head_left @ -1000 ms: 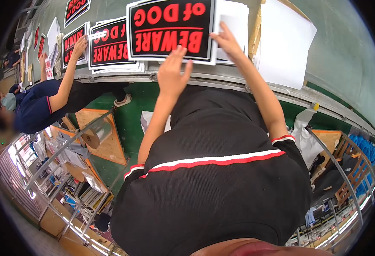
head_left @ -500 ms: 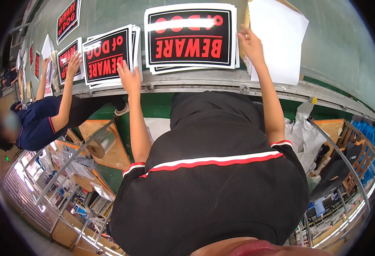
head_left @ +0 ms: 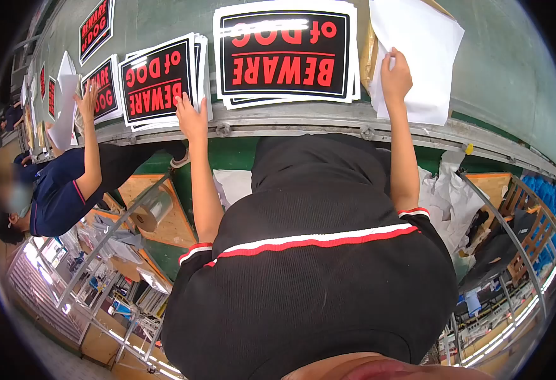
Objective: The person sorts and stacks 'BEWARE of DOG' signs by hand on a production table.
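Fingers apart, my left hand (head_left: pixel 192 117) rests on the lower right edge of a stack of black and red signs (head_left: pixel 157 82). My right hand (head_left: pixel 396 76) is pinched at the left part of a stack of white sheets (head_left: pixel 426 63); whether a sheet is between the fingers is too small to tell. Between my hands lies a larger stack of signs (head_left: pixel 284 57) with red lettering, upside down in this view. Brown paper (head_left: pixel 369 54) shows along the left edge of the white sheets.
A co-worker (head_left: pixel 62 190) stands at the left with a hand by another sign (head_left: pixel 104 88) and white sheets. A further sign (head_left: pixel 97 28) lies behind. The metal table edge (head_left: pixel 290 118) runs in front of me. Crumpled white paper (head_left: pixel 449 202) hangs below it at the right.
My right hand has moved right from the large stack's edge onto the white sheets and its fingers have closed. My left hand has barely moved. The co-worker's hands have shifted left.
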`<move>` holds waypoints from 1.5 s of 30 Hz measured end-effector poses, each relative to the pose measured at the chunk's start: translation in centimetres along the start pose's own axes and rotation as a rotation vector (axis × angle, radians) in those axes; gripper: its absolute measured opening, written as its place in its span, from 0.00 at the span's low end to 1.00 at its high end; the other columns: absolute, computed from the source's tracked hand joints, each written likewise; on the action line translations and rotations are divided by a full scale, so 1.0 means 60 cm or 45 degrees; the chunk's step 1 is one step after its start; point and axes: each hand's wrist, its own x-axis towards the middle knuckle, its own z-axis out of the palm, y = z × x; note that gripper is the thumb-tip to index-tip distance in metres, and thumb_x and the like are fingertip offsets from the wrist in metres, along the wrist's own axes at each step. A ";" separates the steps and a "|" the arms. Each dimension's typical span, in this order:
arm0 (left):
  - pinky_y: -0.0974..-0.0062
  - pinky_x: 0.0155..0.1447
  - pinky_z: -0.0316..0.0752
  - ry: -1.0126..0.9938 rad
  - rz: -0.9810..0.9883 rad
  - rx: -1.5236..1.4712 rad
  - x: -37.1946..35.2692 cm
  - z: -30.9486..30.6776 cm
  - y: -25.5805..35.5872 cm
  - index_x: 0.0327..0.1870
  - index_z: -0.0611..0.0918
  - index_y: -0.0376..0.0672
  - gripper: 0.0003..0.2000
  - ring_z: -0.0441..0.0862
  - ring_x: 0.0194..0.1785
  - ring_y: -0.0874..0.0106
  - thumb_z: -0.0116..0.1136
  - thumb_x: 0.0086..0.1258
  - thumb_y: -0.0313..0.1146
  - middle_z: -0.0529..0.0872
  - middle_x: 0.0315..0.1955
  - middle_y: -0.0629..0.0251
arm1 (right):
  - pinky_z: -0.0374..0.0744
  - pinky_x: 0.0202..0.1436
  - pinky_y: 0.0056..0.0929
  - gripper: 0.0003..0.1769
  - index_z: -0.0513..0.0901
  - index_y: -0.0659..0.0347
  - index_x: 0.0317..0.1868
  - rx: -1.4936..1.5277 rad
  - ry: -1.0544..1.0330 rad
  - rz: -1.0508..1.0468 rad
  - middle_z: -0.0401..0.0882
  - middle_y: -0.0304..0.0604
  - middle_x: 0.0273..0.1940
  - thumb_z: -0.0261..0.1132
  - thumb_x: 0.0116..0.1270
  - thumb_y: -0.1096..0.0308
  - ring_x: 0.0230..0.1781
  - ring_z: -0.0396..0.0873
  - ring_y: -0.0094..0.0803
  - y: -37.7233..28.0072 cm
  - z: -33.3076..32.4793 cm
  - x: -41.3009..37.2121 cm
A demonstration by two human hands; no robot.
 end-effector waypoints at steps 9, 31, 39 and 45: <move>0.54 0.64 0.75 -0.047 0.072 0.065 0.005 0.006 0.004 0.71 0.71 0.39 0.32 0.75 0.64 0.46 0.63 0.70 0.46 0.70 0.70 0.43 | 0.75 0.66 0.45 0.17 0.80 0.59 0.58 0.052 -0.002 -0.999 0.83 0.45 0.58 0.64 0.68 0.72 0.63 0.79 0.45 -0.177 0.027 -0.033; 0.63 0.44 0.87 -0.132 0.595 -0.136 -0.106 -0.190 0.325 0.67 0.74 0.33 0.25 0.86 0.55 0.54 0.58 0.72 0.35 0.80 0.61 0.42 | 0.80 0.54 0.29 0.33 0.60 0.58 0.75 1.622 -1.328 0.293 0.81 0.50 0.58 0.63 0.77 0.57 0.58 0.79 0.31 -0.345 0.000 -0.108; 0.58 0.72 0.69 -0.074 0.642 -0.457 -0.090 -0.166 0.308 0.72 0.73 0.43 0.27 0.70 0.73 0.49 0.60 0.74 0.39 0.70 0.73 0.51 | 0.67 0.35 0.19 0.39 0.57 0.60 0.78 1.339 -0.878 0.366 0.84 0.35 0.43 0.66 0.74 0.63 0.36 0.70 0.15 -0.131 0.044 -0.056; 0.56 0.75 0.62 0.082 0.276 -0.444 0.007 -0.052 0.111 0.71 0.72 0.36 0.23 0.65 0.74 0.45 0.53 0.77 0.32 0.65 0.73 0.41 | 0.71 0.32 0.20 0.33 0.64 0.63 0.76 1.023 -0.836 0.275 0.84 0.35 0.37 0.64 0.76 0.63 0.31 0.74 0.16 -0.060 -0.007 -0.031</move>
